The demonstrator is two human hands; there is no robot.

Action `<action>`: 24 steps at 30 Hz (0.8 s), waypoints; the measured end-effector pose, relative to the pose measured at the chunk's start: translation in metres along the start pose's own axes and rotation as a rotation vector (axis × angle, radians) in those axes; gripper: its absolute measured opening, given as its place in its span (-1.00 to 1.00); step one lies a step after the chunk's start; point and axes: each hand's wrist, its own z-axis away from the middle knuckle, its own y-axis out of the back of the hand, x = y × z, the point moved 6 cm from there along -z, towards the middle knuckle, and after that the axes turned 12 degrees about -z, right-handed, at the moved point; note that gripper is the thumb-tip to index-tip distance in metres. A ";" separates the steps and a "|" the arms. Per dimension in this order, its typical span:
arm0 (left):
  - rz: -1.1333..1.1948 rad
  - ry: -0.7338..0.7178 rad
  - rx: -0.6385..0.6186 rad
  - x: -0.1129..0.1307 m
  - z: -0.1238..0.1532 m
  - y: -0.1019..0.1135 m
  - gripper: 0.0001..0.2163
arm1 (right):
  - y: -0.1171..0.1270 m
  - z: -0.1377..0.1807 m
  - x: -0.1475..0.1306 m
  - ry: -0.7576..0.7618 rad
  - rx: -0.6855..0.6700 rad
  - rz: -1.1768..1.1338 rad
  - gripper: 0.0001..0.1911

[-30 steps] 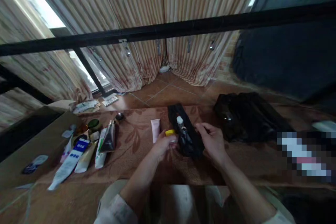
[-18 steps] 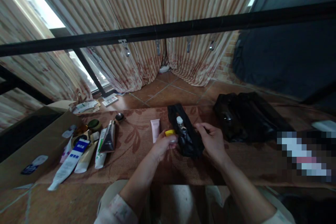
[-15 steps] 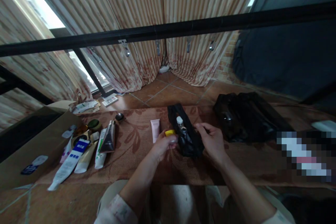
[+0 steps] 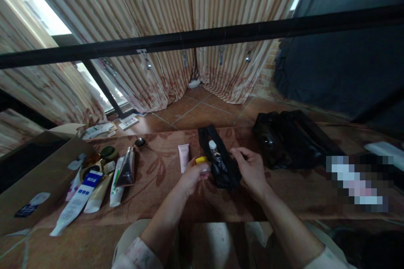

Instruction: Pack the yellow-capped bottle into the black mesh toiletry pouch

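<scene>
A small open black pouch [image 4: 224, 178] lies on the patterned cloth [image 4: 158, 176] in front of me, with a clear white-capped bottle [image 4: 213, 150] inside it. My left hand [image 4: 191, 175] is closed round a small item with a yellow cap [image 4: 201, 160], held at the pouch's left edge. My right hand [image 4: 251, 170] pinches the pouch's right rim, holding it open. A pink tube [image 4: 183, 156] lies just left of the pouch.
Several tubes and small jars [image 4: 94, 180] lie in a cluster at the left, beside a cardboard box [image 4: 34, 176]. A larger black bag [image 4: 290, 138] sits to the right. A black bar [image 4: 202, 38] crosses the view above; striped curtains hang behind.
Both hands stay at the pouch; the whole view has shifted slightly left as my head moved. The hands' grip looks the same.
</scene>
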 end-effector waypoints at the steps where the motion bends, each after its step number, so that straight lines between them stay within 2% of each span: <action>1: 0.004 -0.002 -0.001 0.000 0.000 0.000 -0.67 | 0.000 0.000 0.000 -0.001 -0.001 -0.004 -0.61; 11: -0.015 -0.014 -0.003 0.003 0.002 0.000 -0.72 | -0.001 -0.001 0.002 0.030 0.003 -0.007 -0.62; 24: -0.023 0.018 0.030 0.002 0.003 0.000 -0.67 | -0.001 0.000 0.002 0.004 0.012 -0.028 -0.60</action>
